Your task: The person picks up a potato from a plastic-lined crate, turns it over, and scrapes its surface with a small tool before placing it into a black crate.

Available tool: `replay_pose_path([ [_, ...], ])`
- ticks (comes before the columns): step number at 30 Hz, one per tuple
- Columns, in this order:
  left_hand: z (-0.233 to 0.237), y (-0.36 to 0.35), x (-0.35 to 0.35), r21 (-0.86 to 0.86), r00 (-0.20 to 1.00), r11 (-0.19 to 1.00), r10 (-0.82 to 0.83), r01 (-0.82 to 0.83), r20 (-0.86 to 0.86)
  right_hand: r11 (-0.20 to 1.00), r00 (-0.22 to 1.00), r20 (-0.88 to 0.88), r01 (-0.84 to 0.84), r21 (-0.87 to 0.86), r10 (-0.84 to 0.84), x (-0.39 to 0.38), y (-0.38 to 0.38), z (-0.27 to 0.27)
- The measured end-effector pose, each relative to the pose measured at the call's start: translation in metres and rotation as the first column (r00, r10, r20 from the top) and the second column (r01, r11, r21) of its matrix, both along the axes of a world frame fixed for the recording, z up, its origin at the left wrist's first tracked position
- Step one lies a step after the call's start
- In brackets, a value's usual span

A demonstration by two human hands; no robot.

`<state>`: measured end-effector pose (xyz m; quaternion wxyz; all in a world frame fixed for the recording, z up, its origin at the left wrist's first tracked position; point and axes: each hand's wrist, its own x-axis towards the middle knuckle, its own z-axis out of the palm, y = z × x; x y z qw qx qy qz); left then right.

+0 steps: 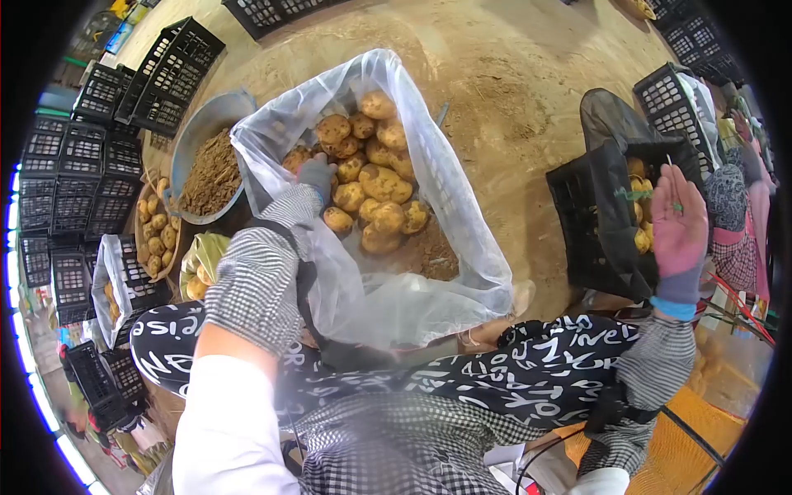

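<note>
Inside the plastic-lined crate, my gloved left hand (316,175) reaches down among the potatoes (384,186). Its fingers are curled against a potato (295,158) at the pile's left edge and are partly hidden. The translucent white liner (487,264) covers the crate's walls and rim, and loose soil lies at the near right inside. On the right, my other hand, in a pink and grey glove (681,219), is raised with its fingers stretched out. Green marks show on its palm. It is beside a black crate (569,219) with a dark liner and potatoes.
A blue-grey tub (239,103) of soil and a basket of potatoes (157,231) stand at left. Stacked black crates (78,173) line the far left. A person (730,202) is at far right. Soil is scattered on the floor (503,107).
</note>
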<state>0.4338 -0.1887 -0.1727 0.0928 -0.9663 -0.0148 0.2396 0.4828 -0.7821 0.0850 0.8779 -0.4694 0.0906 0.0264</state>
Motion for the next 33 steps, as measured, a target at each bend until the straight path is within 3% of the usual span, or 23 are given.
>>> replay_pose_path([
  [1, 0.017, -0.009, -0.004, -0.042, 0.995, 0.997, 0.069, -0.072, -0.072, 0.977, 0.997, 0.073, 0.008, -0.215, 0.008, -0.015, 0.033, 0.005],
  [3, 0.031, -0.019, -0.018, -0.358, 0.972, 0.907, 0.235, -0.222, -0.007, 0.853, 0.981, 0.159, -0.008, -0.522, 0.107, -0.039, 0.082, 0.008],
  [5, 0.042, -0.021, -0.025, -0.670, 0.943, 0.688, 0.329, -0.278, -0.053, 0.774, 0.975, 0.104, -0.089, -0.627, 0.197, -0.061, 0.123, -0.002],
  [7, 0.076, -0.048, -0.043, -0.850, 0.911, 0.411, 0.373, -0.330, -0.174, 0.541, 0.906, 0.076, -0.179, -0.821, 0.415, -0.078, 0.148, -0.028],
  [8, 0.108, -0.069, -0.055, -0.877, 0.881, 0.256, 0.364, -0.406, -0.302, 0.564, 0.864, 0.091, -0.240, -0.790, 0.495, -0.091, 0.161, -0.043],
  [9, 0.142, -0.092, -0.069, -0.874, 0.843, 0.093, 0.331, -0.477, -0.425, 0.494, 0.833, 0.025, -0.304, -0.815, 0.553, -0.104, 0.179, -0.048],
  [10, 0.164, -0.110, -0.082, -0.897, 0.857, 0.057, 0.329, -0.438, -0.397, 0.417, 0.796, -0.045, -0.363, -0.833, 0.604, -0.118, 0.197, -0.049],
  [12, 0.187, -0.142, -0.107, -0.935, 0.880, -0.034, 0.326, -0.354, -0.345, 0.380, 0.738, -0.014, -0.364, -0.850, 0.674, -0.142, 0.220, -0.051],
  [15, 0.193, -0.178, -0.140, -0.955, 0.905, -0.215, 0.331, -0.203, -0.267, 0.420, 0.727, 0.141, -0.217, -0.881, 0.672, -0.165, 0.236, -0.068],
  [16, 0.209, -0.180, -0.146, -0.995, 0.930, 0.012, 0.357, -0.100, -0.089, 0.469, 0.714, 0.037, -0.418, -0.778, 0.699, -0.164, 0.238, -0.049],
  [17, 0.212, -0.179, -0.153, -0.993, 0.928, 0.092, 0.371, -0.075, -0.035, 0.503, 0.695, -0.071, -0.583, -0.638, 0.716, -0.164, 0.241, -0.029],
  [19, 0.214, -0.173, -0.163, -0.967, 0.921, 0.252, 0.383, -0.028, 0.073, 0.395, 0.625, -0.079, -0.581, -0.712, 0.777, -0.164, 0.240, -0.029],
  [22, 0.213, -0.174, -0.168, -0.910, 0.910, 0.413, 0.384, -0.020, 0.155, 0.419, 0.629, -0.128, -0.641, -0.643, 0.766, -0.171, 0.242, -0.045],
  [25, 0.199, -0.177, -0.170, -0.869, 0.875, 0.489, 0.384, 0.080, 0.296, 0.455, 0.587, -0.194, -0.762, -0.460, 0.786, -0.171, 0.240, -0.053],
  [28, 0.183, -0.172, -0.168, -0.872, 0.864, 0.485, 0.408, 0.070, 0.296, 0.460, 0.511, -0.250, -0.856, -0.236, 0.823, -0.169, 0.235, -0.068],
  [31, 0.156, -0.165, -0.162, -0.795, 0.821, 0.592, 0.382, 0.135, 0.424, 0.453, 0.480, -0.294, -0.877, -0.157, 0.827, -0.165, 0.233, -0.063],
  [33, 0.169, -0.168, -0.160, -0.961, 0.835, 0.272, 0.515, 0.054, 0.193, 0.480, 0.508, -0.235, -0.861, -0.166, 0.829, -0.162, 0.233, -0.061],
])
